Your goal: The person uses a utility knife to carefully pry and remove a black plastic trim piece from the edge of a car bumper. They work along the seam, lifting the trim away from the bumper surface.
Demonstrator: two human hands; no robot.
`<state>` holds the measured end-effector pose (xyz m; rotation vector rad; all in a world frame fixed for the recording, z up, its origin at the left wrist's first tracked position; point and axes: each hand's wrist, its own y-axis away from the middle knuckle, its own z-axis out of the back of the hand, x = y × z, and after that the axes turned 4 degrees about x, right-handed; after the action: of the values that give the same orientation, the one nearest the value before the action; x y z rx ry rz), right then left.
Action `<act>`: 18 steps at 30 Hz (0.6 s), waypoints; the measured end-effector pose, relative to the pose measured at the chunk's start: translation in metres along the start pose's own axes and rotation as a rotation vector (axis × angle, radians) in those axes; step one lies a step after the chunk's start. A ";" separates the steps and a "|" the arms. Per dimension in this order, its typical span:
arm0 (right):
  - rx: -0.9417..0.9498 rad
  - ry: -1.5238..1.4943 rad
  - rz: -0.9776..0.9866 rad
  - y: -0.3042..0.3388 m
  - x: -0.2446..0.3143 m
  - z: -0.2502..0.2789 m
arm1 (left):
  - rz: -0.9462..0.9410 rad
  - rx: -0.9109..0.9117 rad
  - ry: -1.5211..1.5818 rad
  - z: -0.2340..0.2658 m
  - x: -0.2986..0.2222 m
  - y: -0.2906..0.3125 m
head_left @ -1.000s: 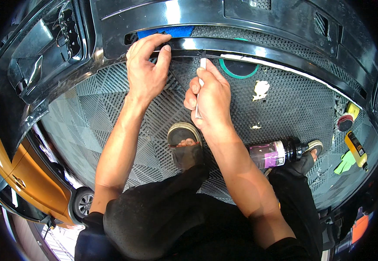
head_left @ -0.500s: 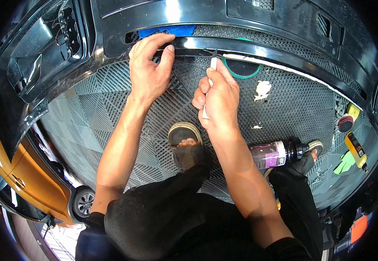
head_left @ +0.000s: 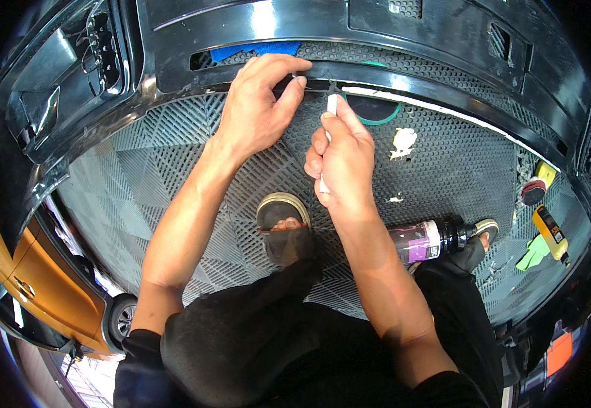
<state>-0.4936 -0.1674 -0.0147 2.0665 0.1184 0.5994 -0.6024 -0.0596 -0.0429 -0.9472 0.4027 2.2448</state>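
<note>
A glossy black car bumper (head_left: 227, 85) spans the upper part of the view, with a long slot above its lower bar. My left hand (head_left: 258, 109) grips that bar, fingers over its upper edge and thumb against the lower side. My right hand (head_left: 346, 153) is closed round a slim white-handled knife (head_left: 331, 105). Its dark tip meets the bumper's lower edge, just right of my left hand. To the right of the tip, a thin white strip (head_left: 431, 102) runs along the edge.
Blue cloth (head_left: 261, 49) and a green-rimmed dark disc (head_left: 377, 111) show behind the bar. On the tiled floor mat (head_left: 445, 170) lie pale scraps (head_left: 403, 141), a purple-labelled bottle (head_left: 418, 241), a yellow-and-black bottle (head_left: 550, 231) and a green glove (head_left: 533, 253). An orange car (head_left: 37, 272) stands left.
My left hand has slid right along the bar, closer to the knife. The knife has shifted slightly along the edge, its tip now less visible. The view has moved a little.
</note>
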 end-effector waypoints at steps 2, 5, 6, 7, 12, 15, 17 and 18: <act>-0.003 0.008 -0.003 -0.001 -0.001 0.001 | -0.028 0.013 -0.009 0.000 -0.003 -0.005; -0.009 0.005 0.010 -0.001 -0.001 0.003 | -0.032 -0.004 -0.015 0.001 -0.005 -0.010; -0.015 -0.001 0.010 -0.001 0.000 0.004 | -0.021 -0.013 -0.013 0.002 -0.005 -0.010; -0.005 -0.013 0.019 -0.002 0.002 0.005 | -0.008 -0.022 -0.011 0.004 -0.004 -0.010; -0.010 -0.070 -0.034 -0.002 0.008 0.012 | 0.049 -0.015 -0.040 0.007 0.000 -0.003; 0.003 -0.068 -0.022 0.000 0.009 0.013 | 0.063 -0.009 0.000 0.004 0.000 0.000; 0.002 -0.082 -0.029 -0.001 0.009 0.011 | 0.056 -0.015 0.004 0.003 -0.002 0.000; -0.002 -0.086 -0.032 -0.001 0.009 0.011 | 0.053 -0.016 0.008 0.002 -0.003 0.000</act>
<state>-0.4804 -0.1726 -0.0169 2.0809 0.1001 0.4897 -0.6015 -0.0601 -0.0396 -0.9649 0.4189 2.2953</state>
